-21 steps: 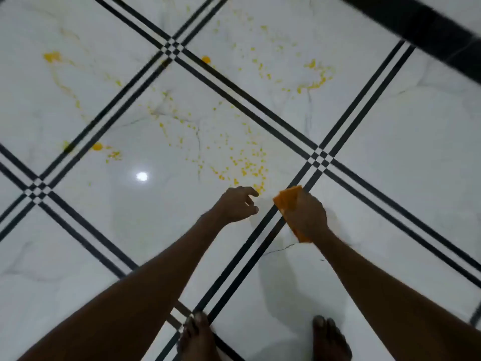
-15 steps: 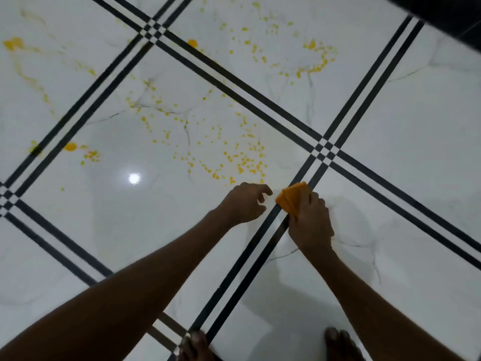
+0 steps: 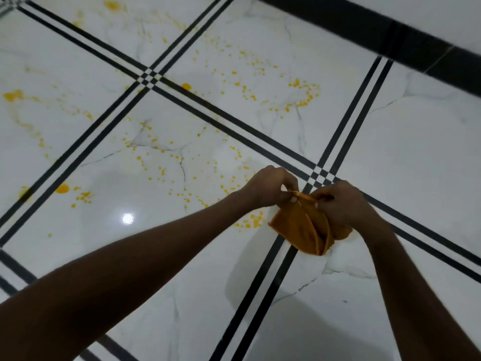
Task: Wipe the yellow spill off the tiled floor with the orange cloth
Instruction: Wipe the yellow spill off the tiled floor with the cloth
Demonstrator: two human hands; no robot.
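The orange cloth (image 3: 299, 230) hangs folded between both hands, above the white tiled floor (image 3: 416, 165). My left hand (image 3: 270, 187) pinches its top edge from the left. My right hand (image 3: 343, 207) pinches the same edge from the right and covers part of the cloth. The yellow spill (image 3: 161, 173) lies scattered as drops and blobs over several tiles, to the left of and beyond the hands. A cluster of drops (image 3: 252, 222) sits just left of the cloth. Larger blobs lie at the far left (image 3: 13, 95) and left (image 3: 62, 188).
Black double stripes (image 3: 208, 113) cross the marble-look tiles diagonally. A black skirting band (image 3: 390, 32) runs along a white wall at the top right. A ceiling light's glare (image 3: 127, 218) reflects on the floor left of my arms.
My left hand has reached over and taken hold of the cloth's edge. The cloth, earlier bunched in my right hand alone, now hangs opened between both hands. The view has tilted up; my feet are out of frame.
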